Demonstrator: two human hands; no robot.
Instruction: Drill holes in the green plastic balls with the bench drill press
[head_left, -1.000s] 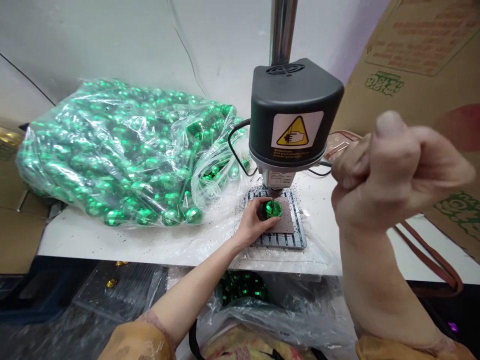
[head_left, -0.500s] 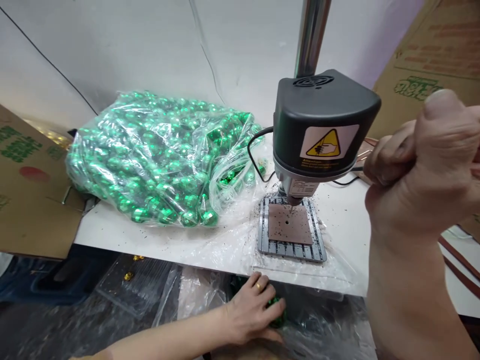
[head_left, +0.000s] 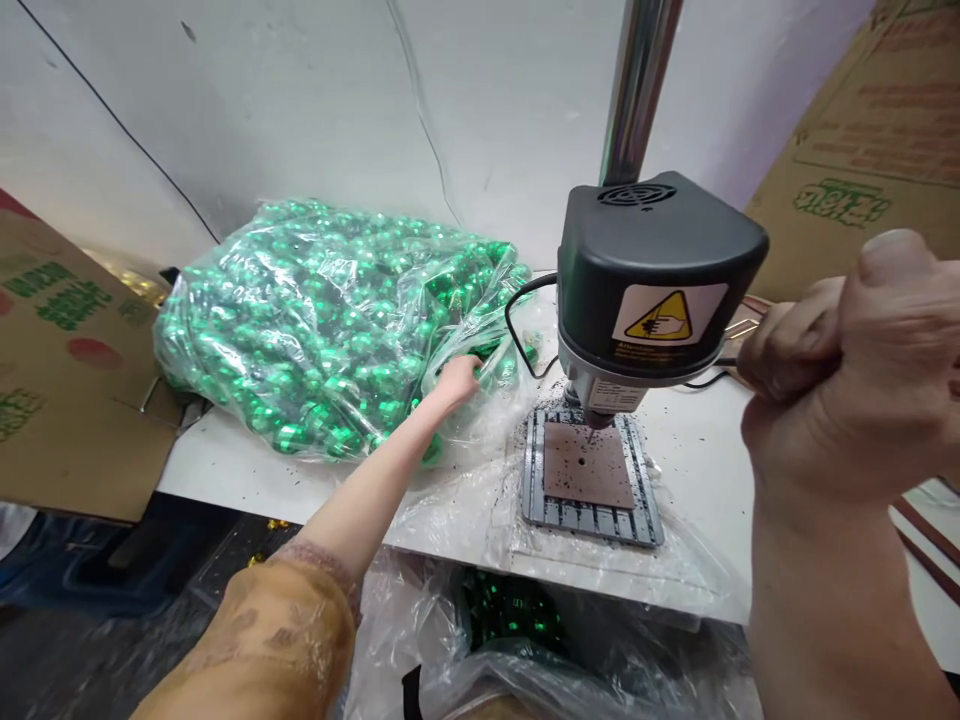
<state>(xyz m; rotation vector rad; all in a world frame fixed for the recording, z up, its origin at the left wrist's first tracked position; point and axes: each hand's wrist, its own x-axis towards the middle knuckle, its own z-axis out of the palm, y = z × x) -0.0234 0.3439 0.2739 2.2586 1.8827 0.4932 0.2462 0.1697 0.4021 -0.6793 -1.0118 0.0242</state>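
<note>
My left hand [head_left: 459, 380] reaches into the open mouth of a clear plastic bag [head_left: 352, 270] full of shiny green faceted balls [head_left: 291, 437]; its fingers are hidden by the film. At the right, my right hand [head_left: 847, 350] is closed in a fist round the handle of a small black bench drill press [head_left: 660, 270]; most of the handle is hidden. Below the drill's chuck [head_left: 600, 415], a square brown board [head_left: 592, 480] with a hole lies on the slotted metal base [head_left: 536, 508], sprinkled with dark shavings. Under the table edge, green balls [head_left: 517, 605] lie in another plastic bag [head_left: 540, 675].
Cardboard boxes stand at the left [head_left: 82, 370] and at the right [head_left: 847, 180]. A metal column [head_left: 641, 90] rises behind the drill. A black cable [head_left: 512, 325] loops beside the motor housing. Plastic film [head_left: 480, 520] covers part of the white table [head_left: 232, 480].
My left hand has left a green ball over the lower bag and moved up into the bag on the table. My right hand stays on the handle; the view has shifted slightly.
</note>
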